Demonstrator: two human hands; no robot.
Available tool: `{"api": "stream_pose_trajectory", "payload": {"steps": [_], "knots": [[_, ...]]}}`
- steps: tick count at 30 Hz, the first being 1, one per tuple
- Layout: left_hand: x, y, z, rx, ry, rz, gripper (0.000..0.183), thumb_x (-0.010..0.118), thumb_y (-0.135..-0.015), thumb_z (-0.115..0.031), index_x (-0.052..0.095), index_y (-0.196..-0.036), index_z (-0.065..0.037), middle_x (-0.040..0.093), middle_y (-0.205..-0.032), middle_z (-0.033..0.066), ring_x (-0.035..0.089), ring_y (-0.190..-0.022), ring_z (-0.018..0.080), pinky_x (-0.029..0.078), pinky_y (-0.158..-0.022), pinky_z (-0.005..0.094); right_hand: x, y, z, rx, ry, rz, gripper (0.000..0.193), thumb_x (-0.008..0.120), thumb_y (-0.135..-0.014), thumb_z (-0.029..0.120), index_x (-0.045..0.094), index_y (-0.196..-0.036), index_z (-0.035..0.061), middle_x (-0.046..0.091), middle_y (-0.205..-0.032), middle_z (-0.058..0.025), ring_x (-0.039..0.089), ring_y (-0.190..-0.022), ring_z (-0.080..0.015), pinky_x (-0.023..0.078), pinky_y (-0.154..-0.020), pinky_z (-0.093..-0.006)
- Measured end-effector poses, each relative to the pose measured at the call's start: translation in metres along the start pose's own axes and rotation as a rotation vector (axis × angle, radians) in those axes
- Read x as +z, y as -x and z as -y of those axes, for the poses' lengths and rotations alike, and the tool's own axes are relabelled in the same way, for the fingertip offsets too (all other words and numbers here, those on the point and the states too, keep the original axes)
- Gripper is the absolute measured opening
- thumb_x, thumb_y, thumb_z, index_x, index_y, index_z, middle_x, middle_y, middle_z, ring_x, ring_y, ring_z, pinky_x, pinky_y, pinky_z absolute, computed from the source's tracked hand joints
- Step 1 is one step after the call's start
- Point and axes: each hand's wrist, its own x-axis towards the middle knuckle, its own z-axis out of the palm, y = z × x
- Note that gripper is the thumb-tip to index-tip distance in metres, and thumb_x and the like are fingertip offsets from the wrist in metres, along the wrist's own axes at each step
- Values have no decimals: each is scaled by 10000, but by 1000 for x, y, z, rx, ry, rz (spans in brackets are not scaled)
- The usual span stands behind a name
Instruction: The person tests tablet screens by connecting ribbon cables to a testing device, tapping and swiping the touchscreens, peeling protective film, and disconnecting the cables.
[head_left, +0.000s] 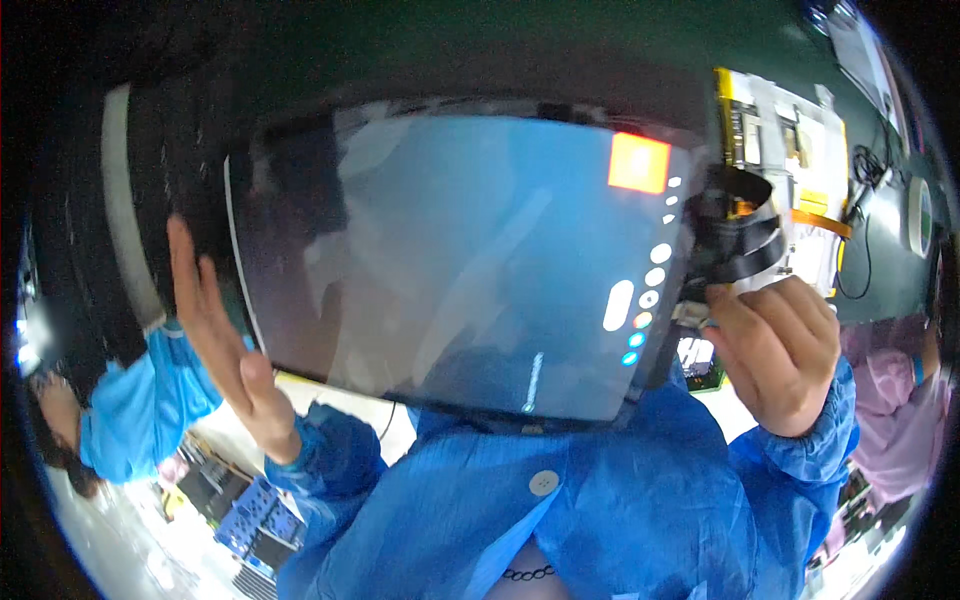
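A tablet-like screen [450,260] with a lit blue display is right in front of me, turned so its row of round icons runs along the right side. An orange-red square glows near its upper right corner. My left hand [225,340] is beside the left edge, fingers stretched out and holding nothing. My right hand [775,350] is at the right edge, fingers curled in a pinch next to a looped black band [745,230]. What the fingertips grip is hidden.
At the right lies a white and yellow tray of parts [800,150], with a black cable [865,170] beside it. A light blue sleeve [145,410] of another person shows on the left, a pink sleeve [890,420] on the right. A blue rack [250,520] stands lower left.
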Motion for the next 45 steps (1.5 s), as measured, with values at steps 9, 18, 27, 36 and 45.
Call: {"api": "stream_pose_trajectory", "payload": {"steps": [9, 18, 27, 36, 45], "knots": [[2, 8, 3, -59, -91, 19, 1056, 330, -760, -799, 280, -1399, 41, 249, -1475, 210, 229, -1379, 340, 195, -1106, 486, 8, -1, 1, -46, -101, -18, 299, 640, -550, 72, 603, -835, -9, 492, -639, -18, 510, -548, -128, 397, -445, -249], [15, 3, 9, -143, 434, 32, 1176, 646, -686, -655, 16, -1465, -40, 41, -1490, 300, 72, -1404, 378, 52, -1139, 461, 6, -12, -13, -150, -162, 25, 264, 632, -535, 69, 582, -783, -5, 518, -665, -51, 514, -528, -174, 411, -432, -288], [16, 9, 13, -77, 676, 40, 1138, 654, -698, -639, 16, -1481, -114, 16, -1503, 278, 56, -1407, 380, 89, -1133, 466, 2, -17, -22, -194, -197, 74, 226, 642, -602, 74, 561, -801, 3, 529, -677, -71, 539, -555, -197, 438, -454, -314], [2, 1, 1, -32, 502, 75, 1094, 604, -736, -626, 41, -1466, -37, 111, -1507, 220, 218, -1371, 373, 212, -1108, 478, 3, -12, -12, -125, -93, 6, 204, 644, -652, 86, 552, -821, 21, 487, -645, -54, 539, -564, -210, 439, -489, -330], [47, -29, -126, 361, 12, 268, 1172, 803, -571, -366, 120, -1411, 83, 254, -1447, 267, 224, -1356, 420, 134, -1125, 484, -1, -8, -2, -188, 121, -51, 177, 638, -681, 83, 573, -841, 46, 511, -690, -18, 542, -581, -151, 433, -495, -275]]}}
